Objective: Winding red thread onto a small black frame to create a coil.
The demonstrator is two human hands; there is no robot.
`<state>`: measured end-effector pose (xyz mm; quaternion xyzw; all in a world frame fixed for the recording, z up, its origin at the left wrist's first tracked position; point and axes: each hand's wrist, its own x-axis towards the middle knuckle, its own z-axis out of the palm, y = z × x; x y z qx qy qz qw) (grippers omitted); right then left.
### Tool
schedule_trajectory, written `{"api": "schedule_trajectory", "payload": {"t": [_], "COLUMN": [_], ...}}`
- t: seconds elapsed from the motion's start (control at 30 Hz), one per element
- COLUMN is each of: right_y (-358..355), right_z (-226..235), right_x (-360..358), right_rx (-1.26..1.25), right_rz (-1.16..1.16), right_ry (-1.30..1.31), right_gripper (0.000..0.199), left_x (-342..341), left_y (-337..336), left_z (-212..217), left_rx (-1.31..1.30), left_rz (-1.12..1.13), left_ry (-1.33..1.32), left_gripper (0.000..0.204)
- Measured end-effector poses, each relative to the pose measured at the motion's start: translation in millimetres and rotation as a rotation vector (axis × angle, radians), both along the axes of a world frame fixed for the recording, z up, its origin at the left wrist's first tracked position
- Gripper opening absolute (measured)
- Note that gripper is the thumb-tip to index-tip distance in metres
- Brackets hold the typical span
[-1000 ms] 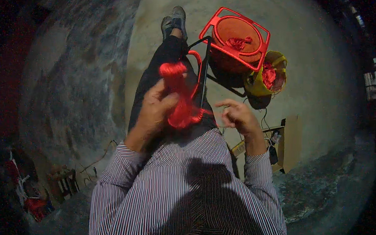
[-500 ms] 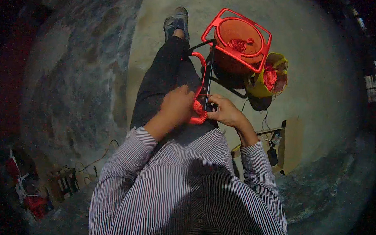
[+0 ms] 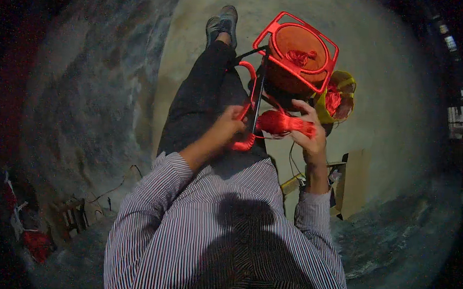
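A black metal frame (image 3: 259,96) lies across my lap, partly wrapped in red cord (image 3: 245,144) along its near corner and left curve. Beside its left part is my left hand (image 3: 228,126), with bent fingers closed at the red-wrapped curved piece; the fingertips are slightly blurred. On the frame's right side my right hand (image 3: 313,131) grips a thick bundle of shiny red cord (image 3: 281,124), thumb and fingers around its right end. A thin strand runs from the bundle to the wrapped corner.
A red-wrapped square frame with a round ring (image 3: 329,82) rests on an orange-brown round container (image 3: 297,40), red cord lying on top. Next to it stands a yellow bag (image 3: 326,110) of red cord. A cardboard piece (image 3: 355,183) and cables are at right, my legs at left.
My right hand has moved right, away from the frame's corner, and the red cord bundle now shows in it. My left hand has shifted slightly along the frame.
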<state>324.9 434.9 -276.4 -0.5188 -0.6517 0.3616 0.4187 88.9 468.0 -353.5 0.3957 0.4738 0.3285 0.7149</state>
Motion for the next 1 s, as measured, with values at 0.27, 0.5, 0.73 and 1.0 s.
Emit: {"api": "schedule_trajectory", "payload": {"t": [0.27,0.5,0.73,1.0], "right_y": [-43,-102,-84,-60], "right_z": [47,110,159,135], "right_x": [-30,-45,0,8], "right_rx": [0.186,-0.354,-0.169,0.077], "right_rz": [0.863,0.869,0.992,0.574], "right_ry": [1.394,1.764,1.521,1.168], "right_gripper": [0.041,0.040,0.041,0.028], "left_x": [11,15,28,15], "left_y": [-8,-3,-29,-21], "left_z": [-7,0,-1,69], "left_rx": [0.051,-0.089,0.672,0.491], "left_rz": [-0.017,0.031,0.069,0.033], "left_ry": [0.156,-0.014,0.708,0.204], "left_gripper": [0.068,0.071,0.066,0.015]}}
